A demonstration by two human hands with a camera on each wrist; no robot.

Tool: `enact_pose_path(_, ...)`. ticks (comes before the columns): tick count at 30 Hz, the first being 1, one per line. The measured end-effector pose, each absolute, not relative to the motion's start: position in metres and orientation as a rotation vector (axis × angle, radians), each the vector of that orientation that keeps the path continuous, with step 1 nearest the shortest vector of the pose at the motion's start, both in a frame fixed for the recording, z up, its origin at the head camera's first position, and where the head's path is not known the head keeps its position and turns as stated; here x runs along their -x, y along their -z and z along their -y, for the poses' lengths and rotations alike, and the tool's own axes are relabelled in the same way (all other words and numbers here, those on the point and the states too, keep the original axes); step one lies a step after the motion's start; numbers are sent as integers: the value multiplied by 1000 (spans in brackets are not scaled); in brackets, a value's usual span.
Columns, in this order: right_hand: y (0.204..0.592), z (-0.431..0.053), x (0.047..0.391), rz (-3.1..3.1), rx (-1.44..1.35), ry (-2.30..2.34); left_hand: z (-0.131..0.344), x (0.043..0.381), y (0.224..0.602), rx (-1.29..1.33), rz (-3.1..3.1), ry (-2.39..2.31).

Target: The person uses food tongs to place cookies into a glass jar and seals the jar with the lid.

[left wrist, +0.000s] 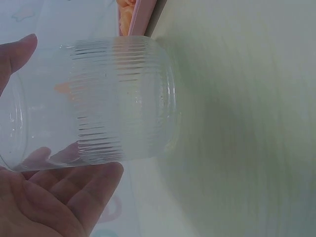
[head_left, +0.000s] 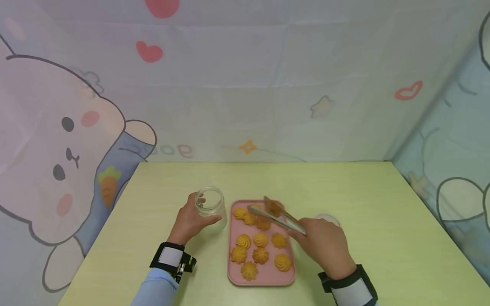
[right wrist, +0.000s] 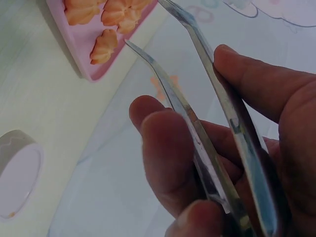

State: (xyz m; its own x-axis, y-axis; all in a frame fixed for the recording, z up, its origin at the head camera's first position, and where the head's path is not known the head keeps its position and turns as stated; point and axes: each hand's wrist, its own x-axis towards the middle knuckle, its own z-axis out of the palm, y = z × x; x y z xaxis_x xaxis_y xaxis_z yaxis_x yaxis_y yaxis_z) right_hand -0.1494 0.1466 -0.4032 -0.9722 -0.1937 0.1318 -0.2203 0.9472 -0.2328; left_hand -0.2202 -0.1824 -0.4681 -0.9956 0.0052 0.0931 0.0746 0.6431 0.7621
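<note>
Left grip [head_left: 190, 220] round glass jar [head_left: 217, 209] — right grip [head_left: 324, 243] holding tongs [head_left: 275, 219] — cookies [head_left: 261, 256] on pink tray [head_left: 273, 278].

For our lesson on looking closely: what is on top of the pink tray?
Golden cookies lie on the tray, and tongs reach over its far end. The tray's surface directly beneath each cookie is covered; the tongs also hide parts of some far cookies.

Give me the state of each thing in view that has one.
Glass jar: open at the top, no cookies inside.
Tongs: spread, tips apart.
Pink tray: flat on the table, holding cookies.
Round white piece: lying on the table, off the jar.
Left hand: holding the jar.
Right hand: gripping the tongs.
</note>
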Motion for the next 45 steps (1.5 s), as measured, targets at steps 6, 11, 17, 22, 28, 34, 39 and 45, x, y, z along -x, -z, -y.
enact_pose_path(6, 405, -135, 147, 2966, -353, -371, 186, 219, 468, 69, 2766, 1262)
enact_pose_path(11, 409, -129, 146, 2936, -342, -350, 187, 219, 467, 81, 2775, 1266)
enact_pose_path(17, 411, -125, 146, 2920, -328, -304, 184, 218, 465, 84, 2777, 1286)
enact_pose_path(22, 410, -121, 146, 2935, -332, -262, 181, 217, 465, 83, 2773, 1295)
enact_pose_path(28, 409, -118, 145, 2983, -317, -183, 179, 217, 464, 102, 2780, 1287)
enact_pose_path(34, 415, -115, 147, 2976, -334, -149, 178, 220, 466, 92, 2780, 1282)
enact_pose_path(39, 423, -116, 147, 2894, -363, -122, 177, 222, 471, 79, 2790, 1279)
enact_pose_path(45, 430, -116, 145, 2856, -378, -102, 176, 221, 473, 72, 2790, 1284)
